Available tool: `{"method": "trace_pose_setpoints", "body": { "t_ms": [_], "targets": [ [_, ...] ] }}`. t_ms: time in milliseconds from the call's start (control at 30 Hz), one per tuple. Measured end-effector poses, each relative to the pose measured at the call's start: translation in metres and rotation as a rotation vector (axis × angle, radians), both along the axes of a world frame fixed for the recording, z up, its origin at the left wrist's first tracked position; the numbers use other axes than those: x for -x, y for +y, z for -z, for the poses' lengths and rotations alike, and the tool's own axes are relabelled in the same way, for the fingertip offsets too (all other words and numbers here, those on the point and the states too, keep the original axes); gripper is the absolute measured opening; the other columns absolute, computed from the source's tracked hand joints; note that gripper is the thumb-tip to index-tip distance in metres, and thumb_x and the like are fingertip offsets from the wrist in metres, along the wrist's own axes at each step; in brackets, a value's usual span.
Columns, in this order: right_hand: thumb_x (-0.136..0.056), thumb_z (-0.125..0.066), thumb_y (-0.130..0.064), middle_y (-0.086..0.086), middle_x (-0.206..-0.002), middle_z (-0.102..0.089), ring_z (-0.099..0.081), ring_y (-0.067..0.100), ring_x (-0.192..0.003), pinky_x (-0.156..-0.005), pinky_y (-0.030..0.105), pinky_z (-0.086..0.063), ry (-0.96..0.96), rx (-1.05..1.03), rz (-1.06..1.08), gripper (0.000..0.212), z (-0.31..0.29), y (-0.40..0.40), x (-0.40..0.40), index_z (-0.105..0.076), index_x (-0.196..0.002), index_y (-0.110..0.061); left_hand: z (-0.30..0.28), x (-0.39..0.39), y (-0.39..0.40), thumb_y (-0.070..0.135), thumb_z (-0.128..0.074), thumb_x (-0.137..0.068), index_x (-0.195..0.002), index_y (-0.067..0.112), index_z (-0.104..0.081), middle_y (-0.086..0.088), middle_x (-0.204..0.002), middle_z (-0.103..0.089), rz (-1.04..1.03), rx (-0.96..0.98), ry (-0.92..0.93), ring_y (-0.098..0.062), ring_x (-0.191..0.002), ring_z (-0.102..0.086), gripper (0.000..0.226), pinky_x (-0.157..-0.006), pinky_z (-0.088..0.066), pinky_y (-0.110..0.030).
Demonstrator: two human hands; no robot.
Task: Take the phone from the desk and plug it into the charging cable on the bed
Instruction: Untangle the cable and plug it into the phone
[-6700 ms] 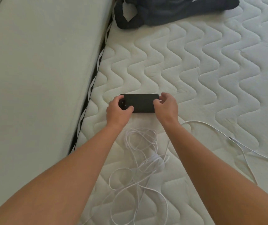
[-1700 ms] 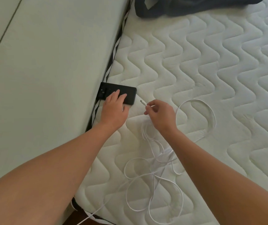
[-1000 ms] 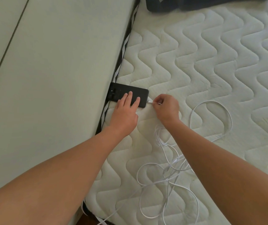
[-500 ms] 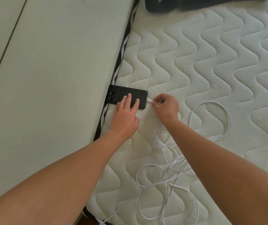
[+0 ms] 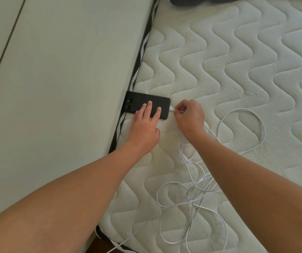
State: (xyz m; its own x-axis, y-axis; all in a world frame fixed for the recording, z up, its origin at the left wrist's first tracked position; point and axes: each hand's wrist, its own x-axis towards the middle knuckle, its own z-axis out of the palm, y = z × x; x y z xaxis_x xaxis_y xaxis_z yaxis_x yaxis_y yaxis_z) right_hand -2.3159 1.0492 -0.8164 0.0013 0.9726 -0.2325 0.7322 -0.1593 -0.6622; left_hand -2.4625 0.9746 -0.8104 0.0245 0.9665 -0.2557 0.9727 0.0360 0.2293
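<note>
Nearest to the camera, the white charging cable (image 5: 192, 196) lies in a loose tangle on the bed (image 5: 238, 70), so a loop could catch under the right forearm and pull the plug away. Further on, the left hand (image 5: 144, 128) presses the black phone (image 5: 146, 105) flat with straight fingers, and the right hand (image 5: 189, 116) pinches the plug at the phone's end. The phone lies at the mattress edge against the wall panel (image 5: 64, 88); I think a skewed push could slide it into the gap or jam the plug.
</note>
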Motion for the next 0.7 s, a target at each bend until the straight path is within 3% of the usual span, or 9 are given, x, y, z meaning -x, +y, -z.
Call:
{"method": "trace_pose_setpoints", "body": {
  "t_ms": [700],
  "targets": [
    [-0.082,-0.067,-0.015,-0.006,-0.084,-0.063,-0.049,0.015,-0.084,-0.082,0.034,-0.044,-0.02,-0.085,-0.044,0.005,0.0053,-0.0016,-0.0007,-0.069,-0.082,-0.019,-0.0003,-0.0005,-0.0006,0.016,-0.044,-0.089,-0.151,0.017,-0.032,-0.016,-0.161,-0.019,-0.041,-0.039,-0.061,-0.031,-0.148,-0.015,0.063,-0.119,-0.019,-0.047]
  ]
}}
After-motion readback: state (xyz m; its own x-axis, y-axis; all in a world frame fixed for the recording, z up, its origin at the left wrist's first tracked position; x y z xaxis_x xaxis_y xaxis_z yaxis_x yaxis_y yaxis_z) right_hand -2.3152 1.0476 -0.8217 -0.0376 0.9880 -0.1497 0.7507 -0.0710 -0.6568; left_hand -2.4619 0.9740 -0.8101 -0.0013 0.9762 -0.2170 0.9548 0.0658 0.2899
